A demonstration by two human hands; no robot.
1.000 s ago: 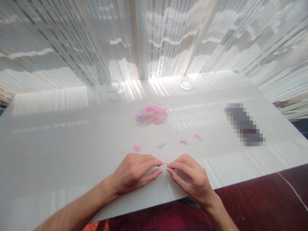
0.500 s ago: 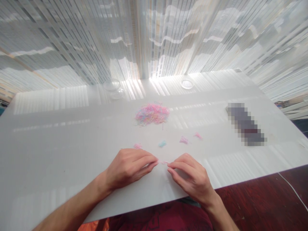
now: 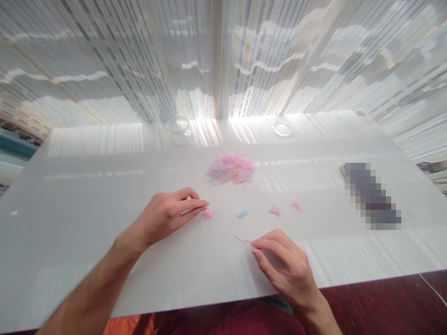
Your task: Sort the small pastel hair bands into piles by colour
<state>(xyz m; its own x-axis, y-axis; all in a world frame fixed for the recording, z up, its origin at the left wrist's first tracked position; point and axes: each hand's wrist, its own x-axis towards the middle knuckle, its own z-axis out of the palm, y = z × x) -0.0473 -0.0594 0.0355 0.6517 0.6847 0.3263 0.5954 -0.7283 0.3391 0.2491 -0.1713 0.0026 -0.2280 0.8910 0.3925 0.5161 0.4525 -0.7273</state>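
My left hand [image 3: 171,213] is at the left small pink bundle [image 3: 207,214], its thumb and fingertips pressed together at the bundle's upper edge; anything between them is too small to make out. My right hand [image 3: 286,260] touches the right end of a thin pink strand [image 3: 242,239] with its index fingertip, the thumb slightly apart below. Farther right lie a light blue bundle [image 3: 242,213], a lilac bundle [image 3: 274,210] and another pink bundle [image 3: 295,205]. Behind them sits a loose pile of thin pink, blue and yellowish pieces [image 3: 231,169].
The white table [image 3: 167,274] reaches to striped curtains [image 3: 195,56]. A clear round container [image 3: 180,130] and a clear round lid [image 3: 282,129] stand near its back edge. A blurred-out flat object [image 3: 372,195] lies on the right.
My left hand has moved left and away from me, from the pink strand to the left pink bundle. My right hand stays by the strand. The view has shifted slightly.
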